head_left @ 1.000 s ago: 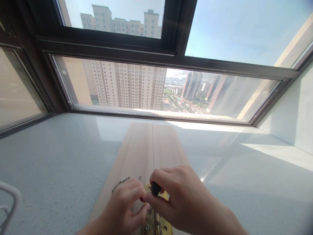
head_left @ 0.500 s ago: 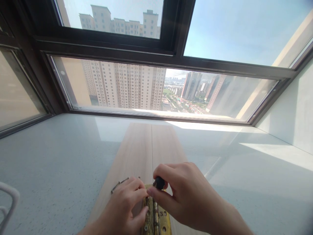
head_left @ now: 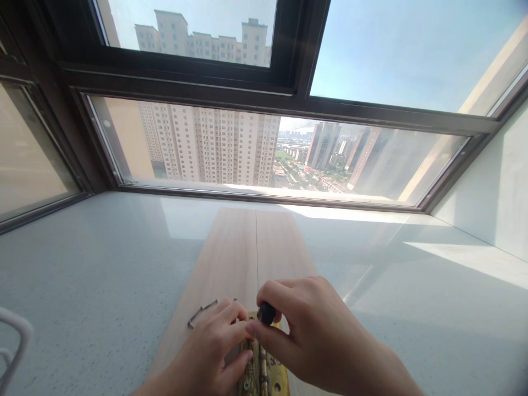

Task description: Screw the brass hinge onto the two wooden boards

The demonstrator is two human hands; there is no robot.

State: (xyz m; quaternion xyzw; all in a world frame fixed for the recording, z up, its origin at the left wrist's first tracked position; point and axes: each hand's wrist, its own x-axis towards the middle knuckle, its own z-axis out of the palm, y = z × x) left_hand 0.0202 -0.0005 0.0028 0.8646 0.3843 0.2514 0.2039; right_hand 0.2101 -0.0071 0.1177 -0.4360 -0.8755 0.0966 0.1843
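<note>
Two pale wooden boards lie side by side with a brass hinge over the seam at their near end. My right hand is closed around the black handle of a short screwdriver, held over the hinge's far part; its tip is hidden. On the hinge's left leaf, my left hand has curled fingers, its thumb touching the leaf and its index fingertip close to my right thumb. Whatever those fingers pinch is hidden. Several screws lie on the left board beyond my left hand.
The boards rest on a speckled white sill. A white curved rod stands at the left edge. Dark window frames close off the far side, and a white wall rises at the right.
My right hand and the screwdriver have shifted very slightly left. The left hand stays at the hinge, almost unmoved.
</note>
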